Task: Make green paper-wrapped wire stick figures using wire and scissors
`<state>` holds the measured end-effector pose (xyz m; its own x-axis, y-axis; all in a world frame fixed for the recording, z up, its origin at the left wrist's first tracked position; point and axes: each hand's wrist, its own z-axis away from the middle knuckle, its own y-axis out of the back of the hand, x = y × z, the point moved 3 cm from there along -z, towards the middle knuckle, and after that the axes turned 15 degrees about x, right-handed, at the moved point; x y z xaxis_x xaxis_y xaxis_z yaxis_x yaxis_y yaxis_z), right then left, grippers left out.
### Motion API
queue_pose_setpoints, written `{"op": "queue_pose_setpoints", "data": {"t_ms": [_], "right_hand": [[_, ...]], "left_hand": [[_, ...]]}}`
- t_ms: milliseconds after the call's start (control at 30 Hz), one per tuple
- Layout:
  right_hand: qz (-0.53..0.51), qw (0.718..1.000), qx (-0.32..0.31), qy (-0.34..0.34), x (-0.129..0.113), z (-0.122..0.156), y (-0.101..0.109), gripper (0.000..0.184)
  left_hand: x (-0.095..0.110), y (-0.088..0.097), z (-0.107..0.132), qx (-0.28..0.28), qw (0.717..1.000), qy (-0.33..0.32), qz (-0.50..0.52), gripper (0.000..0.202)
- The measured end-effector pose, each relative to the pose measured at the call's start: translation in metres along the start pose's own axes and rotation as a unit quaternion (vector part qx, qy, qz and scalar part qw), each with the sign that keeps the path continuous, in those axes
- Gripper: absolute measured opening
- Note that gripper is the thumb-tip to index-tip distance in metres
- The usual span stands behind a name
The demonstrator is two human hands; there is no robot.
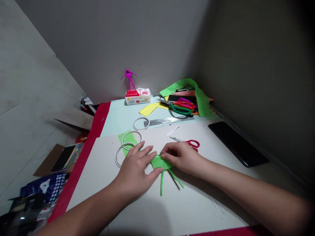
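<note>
Now we press the green craft piece [157, 163] flat at six o'clock on the worktop [209, 200], our left hand [134, 170] open against it, our right hand [180, 157] pinching its edge; next, its two dangling strips [162, 183] need steadying.

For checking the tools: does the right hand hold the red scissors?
No, the right hand pinches a green cut piece; the red scissors lie apart on the white board.

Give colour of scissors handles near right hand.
The scissors have red handles, clearest in the head view.
</note>
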<state>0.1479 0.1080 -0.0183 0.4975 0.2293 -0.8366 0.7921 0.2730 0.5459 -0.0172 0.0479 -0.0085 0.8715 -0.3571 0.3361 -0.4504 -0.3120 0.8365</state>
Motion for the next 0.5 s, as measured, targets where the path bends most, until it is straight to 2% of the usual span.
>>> {"op": "queue_pose_setpoints", "data": {"t_ms": [100,333,500], "right_hand": [[0.028,0.999,0.012,0.028,-0.0024,0.002,-0.0009,0.014],[0.065,0.995,0.022,0.075,-0.0053,0.0042,-0.0023,0.01],[0.082,0.992,0.028,0.094,-0.0061,0.004,-0.0026,0.012]], "left_hand": [[0.0002,-0.0005,0.0019,0.016,1.0,-0.018,-0.011,0.036],[0.0024,0.002,0.0046,0.072,0.995,-0.061,-0.024,0.033],[0.0071,0.0075,0.005,0.076,0.993,-0.086,-0.032,0.029]]}}
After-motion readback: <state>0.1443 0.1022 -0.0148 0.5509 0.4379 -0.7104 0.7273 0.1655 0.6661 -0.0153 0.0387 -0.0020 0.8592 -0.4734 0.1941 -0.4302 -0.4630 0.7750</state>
